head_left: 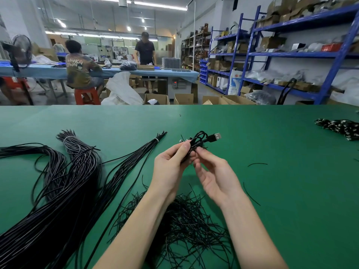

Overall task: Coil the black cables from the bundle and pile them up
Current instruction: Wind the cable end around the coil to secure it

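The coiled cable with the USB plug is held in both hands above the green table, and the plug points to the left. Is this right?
Not quite. In the head view, both the left hand and right hand hold the coiled cable above the green table, but the USB plug points right.

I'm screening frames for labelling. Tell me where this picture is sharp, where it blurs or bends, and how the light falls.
Head view: left hand, right hand and coiled cable are sharp; the cable bundle smears toward the lower left; the blue shelving leans from wide-angle distortion; ceiling lights leave soft shadows on the green table.
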